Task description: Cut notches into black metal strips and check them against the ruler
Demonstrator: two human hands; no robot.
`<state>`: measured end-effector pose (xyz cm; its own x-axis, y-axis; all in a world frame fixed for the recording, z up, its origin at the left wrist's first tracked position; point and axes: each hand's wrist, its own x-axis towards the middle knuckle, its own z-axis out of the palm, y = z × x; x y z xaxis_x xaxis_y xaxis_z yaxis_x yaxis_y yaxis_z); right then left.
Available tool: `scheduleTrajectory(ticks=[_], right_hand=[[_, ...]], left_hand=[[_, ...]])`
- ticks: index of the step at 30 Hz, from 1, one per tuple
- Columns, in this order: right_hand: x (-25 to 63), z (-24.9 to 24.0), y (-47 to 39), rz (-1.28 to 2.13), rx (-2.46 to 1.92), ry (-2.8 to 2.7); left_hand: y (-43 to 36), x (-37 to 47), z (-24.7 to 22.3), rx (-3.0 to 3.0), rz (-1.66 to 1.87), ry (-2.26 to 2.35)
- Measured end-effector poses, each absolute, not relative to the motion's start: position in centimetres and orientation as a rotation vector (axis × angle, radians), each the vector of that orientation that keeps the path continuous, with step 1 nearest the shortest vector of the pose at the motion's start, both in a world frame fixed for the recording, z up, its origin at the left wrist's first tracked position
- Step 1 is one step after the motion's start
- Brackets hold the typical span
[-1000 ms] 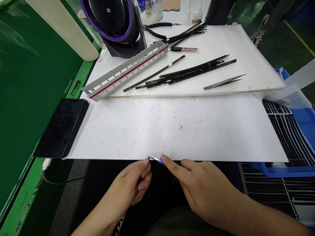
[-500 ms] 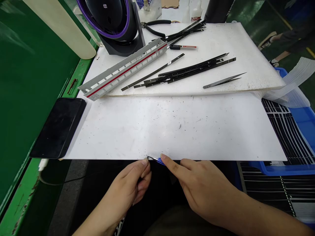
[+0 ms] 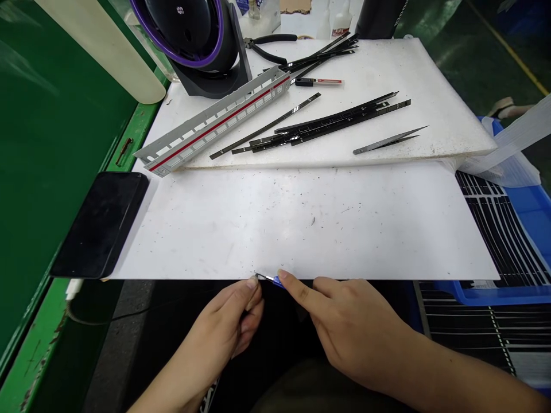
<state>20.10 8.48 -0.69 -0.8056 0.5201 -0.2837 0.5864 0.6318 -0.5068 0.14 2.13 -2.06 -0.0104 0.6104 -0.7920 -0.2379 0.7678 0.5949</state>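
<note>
At the front edge of the white work board (image 3: 365, 229), my left hand (image 3: 230, 318) is closed, thumb pressed against its bent fingers. Whatever it pinches is too small and hidden to make out. My right hand (image 3: 344, 321) grips a slim blue-handled tool (image 3: 276, 281), with the index finger stretched along the top. The tool's narrow metal tip reaches the left thumb and fingertip. Farther back, on a white foam pad (image 3: 439, 115), lie several glossy black strips (image 3: 340, 123), a pair of tweezers (image 3: 383, 141) and a grey model train-car shell (image 3: 219, 123) with a red stripe.
A black phone (image 3: 101, 223) lies at the left edge. Behind are a purple-rimmed fan (image 3: 185, 34), pliers (image 3: 275, 40), a capped pen-like knife (image 3: 318, 82) and more black strips (image 3: 327, 56). Blue trays (image 3: 495, 295) with black strips stand at the right.
Both hands and the tool keep nearly the same pose. The whole view has shifted slightly. At the upper right, a person's legs have moved mostly out of view, leaving one foot.
</note>
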Motion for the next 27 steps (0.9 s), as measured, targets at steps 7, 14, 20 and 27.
scheduleTrajectory(ticks=[7, 14, 20, 27], right_hand=[[20.13, -0.77, 8.23, -0.809, 0.904, 2.762], [20.08, -0.67, 7.76, -0.732, 0.927, 2.775], [20.22, -0.55, 7.62, -0.848, 0.973, 2.716], [20.24, -0.5, 7.79, -0.83, 0.971, 2.742]], left_hand=[[1.97, 0.21, -2.02, 0.327, 0.703, 1.437], [2.26, 0.27, -1.94, 0.323, 0.678, 1.435], [2.22, -0.01, -2.02, 0.302, 0.683, 1.448], [2.28, -0.15, -1.93, 0.323, 0.661, 1.45]])
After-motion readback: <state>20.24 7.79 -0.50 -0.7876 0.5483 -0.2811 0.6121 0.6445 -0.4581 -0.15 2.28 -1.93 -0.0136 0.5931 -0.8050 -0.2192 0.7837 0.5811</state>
